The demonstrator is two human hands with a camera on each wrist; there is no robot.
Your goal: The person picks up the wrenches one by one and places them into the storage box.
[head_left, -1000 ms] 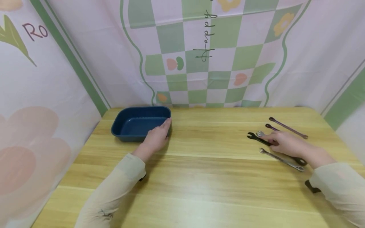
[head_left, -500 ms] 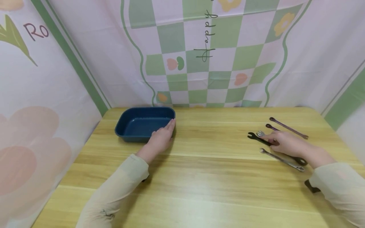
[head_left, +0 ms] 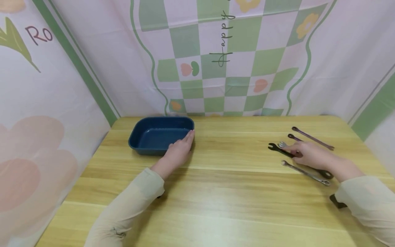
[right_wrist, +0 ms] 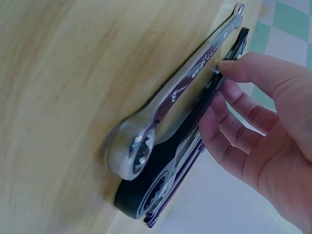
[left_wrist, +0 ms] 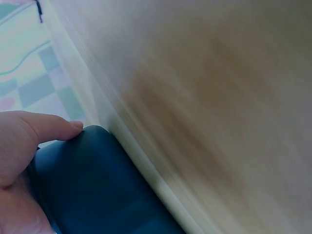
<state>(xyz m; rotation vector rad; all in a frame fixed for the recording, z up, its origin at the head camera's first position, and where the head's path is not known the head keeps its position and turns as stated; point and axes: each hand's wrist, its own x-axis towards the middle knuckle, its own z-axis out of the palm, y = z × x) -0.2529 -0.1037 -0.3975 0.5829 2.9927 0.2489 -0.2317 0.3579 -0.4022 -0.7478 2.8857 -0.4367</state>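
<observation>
A dark blue plastic bin stands at the back left of the table. My left hand grips its right-hand wall, and the left wrist view shows the thumb against the blue side. On the right, my right hand reaches over a row of wrenches. It pinches the black wrench, thumb on the near edge and fingers on the far one. A silver wrench lies nearer the person. Beyond the black one shows a silver open end, the rest of that wrench hidden by the hand.
Farther back lie two purplish wrenches, one in full view and one partly covered. The wooden table ends at a printed cloth hung behind it. Another cloth hangs along the left side.
The blue bin has slid a little to the right along the table, with the left hand moving along on its wall. The right hand and the wrenches have stayed put.
</observation>
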